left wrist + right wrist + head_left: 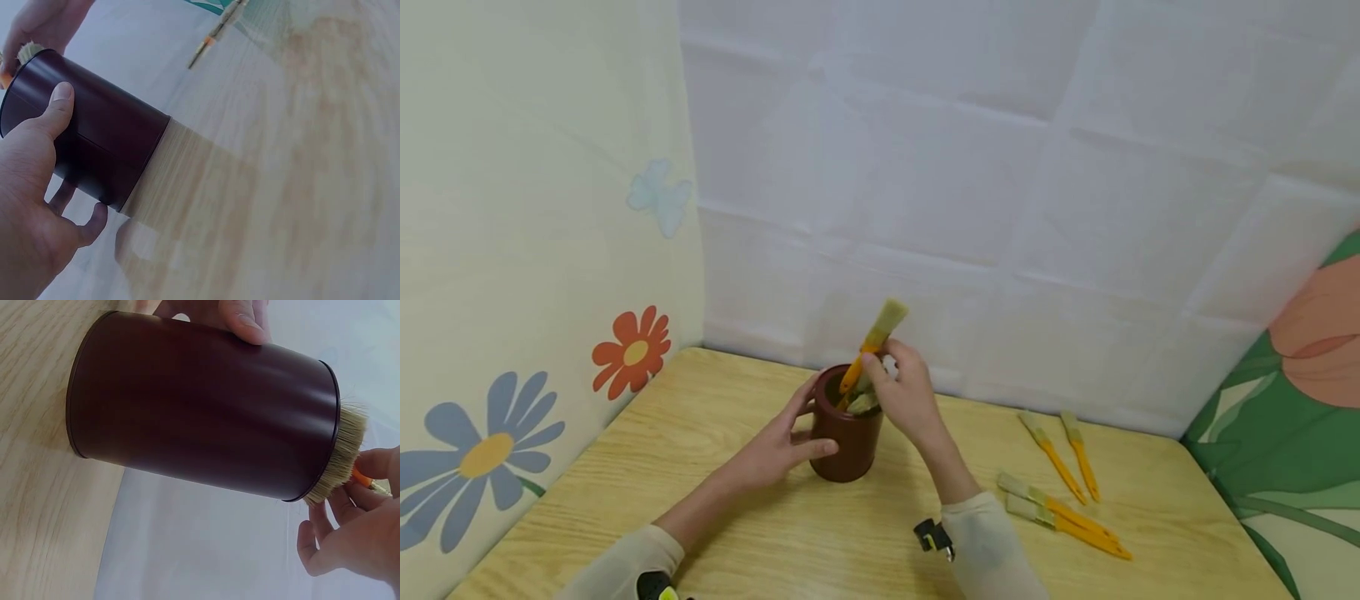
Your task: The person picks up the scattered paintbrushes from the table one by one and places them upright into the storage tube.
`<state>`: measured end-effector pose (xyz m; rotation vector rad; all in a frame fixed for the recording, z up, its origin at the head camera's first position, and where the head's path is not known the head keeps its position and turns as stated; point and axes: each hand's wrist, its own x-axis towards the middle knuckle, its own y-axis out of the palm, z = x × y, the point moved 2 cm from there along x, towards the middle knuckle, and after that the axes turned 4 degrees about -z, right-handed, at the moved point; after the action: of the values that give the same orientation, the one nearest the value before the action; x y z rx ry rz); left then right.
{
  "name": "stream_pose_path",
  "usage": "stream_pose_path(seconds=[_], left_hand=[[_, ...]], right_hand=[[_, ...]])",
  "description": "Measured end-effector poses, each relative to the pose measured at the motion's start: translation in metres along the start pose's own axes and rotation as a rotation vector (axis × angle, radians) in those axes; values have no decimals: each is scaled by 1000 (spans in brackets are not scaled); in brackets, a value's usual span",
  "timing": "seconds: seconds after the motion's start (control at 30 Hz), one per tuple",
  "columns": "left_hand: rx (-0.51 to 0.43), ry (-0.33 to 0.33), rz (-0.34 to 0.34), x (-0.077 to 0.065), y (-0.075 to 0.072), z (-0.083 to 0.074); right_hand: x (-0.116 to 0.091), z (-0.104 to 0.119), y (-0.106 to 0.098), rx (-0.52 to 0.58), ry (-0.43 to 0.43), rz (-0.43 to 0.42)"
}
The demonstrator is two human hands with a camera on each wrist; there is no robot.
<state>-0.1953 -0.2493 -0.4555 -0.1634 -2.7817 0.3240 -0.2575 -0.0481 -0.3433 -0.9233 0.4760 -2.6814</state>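
Note:
A dark red cylindrical pot (847,446) stands upright on the table. My left hand (775,450) grips its left side, thumb across the front and fingers behind. In my right hand (908,396), thumb and fingers pinch a paintbrush (887,321) with an orange handle and pale bristles. The brush tilts with bristles up, and its handle reaches down into the pot's mouth. Other pale bristles (344,450) stick out over the rim, below the right hand in the right wrist view. How many brushes are inside is hidden.
On the wooden table (760,542), several orange-handled paintbrushes (1067,458) lie to the right of the pot, in two groups. A white cloth wall (925,208) rises behind the table. Flower-patterned cloth (497,454) hangs at the left and right sides.

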Motion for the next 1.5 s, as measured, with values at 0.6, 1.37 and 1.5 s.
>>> stream_pose_path(seconds=[0.6,1.37,1.5], left_hand=[[-14,-3,9,-1,0,-1],[-41,3,44,11,14,4],[-48,-20,62,10,20,7]], right_hand=[[-2,0,5,-90,-104,-14],[-13,12,-38,-70,-48,-71],[-29,13,-58,-97,-77,-85]])
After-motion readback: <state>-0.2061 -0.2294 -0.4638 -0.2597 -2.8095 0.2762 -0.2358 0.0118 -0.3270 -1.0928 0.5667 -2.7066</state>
